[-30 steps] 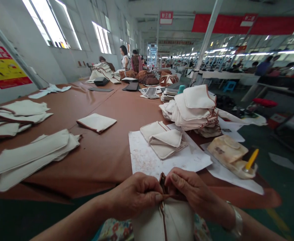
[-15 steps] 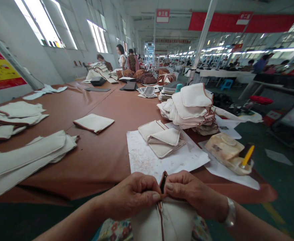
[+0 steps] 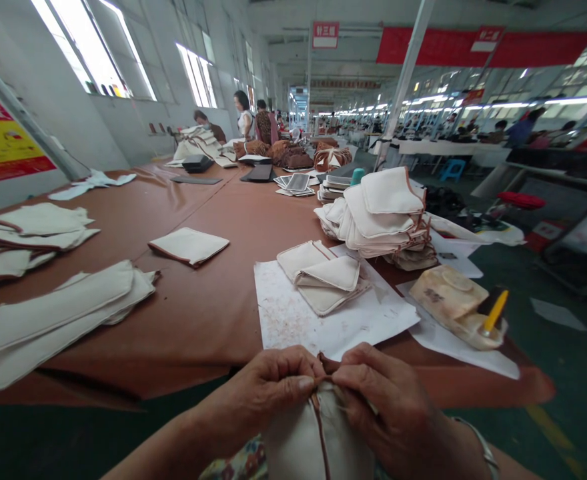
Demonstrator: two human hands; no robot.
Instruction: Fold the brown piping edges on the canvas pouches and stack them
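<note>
Over my lap, just in front of the table edge, hangs a cream fabric piece (image 3: 298,437) with a brown seam down its middle. My left hand (image 3: 286,383) pinches the brown trim at its top edge between thumb and fingers. Close beside it, my right hand (image 3: 386,390) grips the same trim from the other side, with its back turned up. Only a short bit of trim shows between the fingertips. Beyond the hands, folded cream pieces (image 3: 323,273) lie on a white paper sheet (image 3: 286,313) scattered with brown scraps.
A tall stack of cream pieces (image 3: 381,213) stands to the right. Nearer is a cut-open plastic container (image 3: 448,300) with a yellow-handled tool (image 3: 496,310). More cream pieces (image 3: 68,303) lie left on the brown-covered table (image 3: 208,320). People (image 3: 263,123) are at the far end.
My right hand has rolled over the trim, its back now turned up and its fingers lower on the fabric. The raised brown trim end has folded down. My left hand stays nearly in place.
</note>
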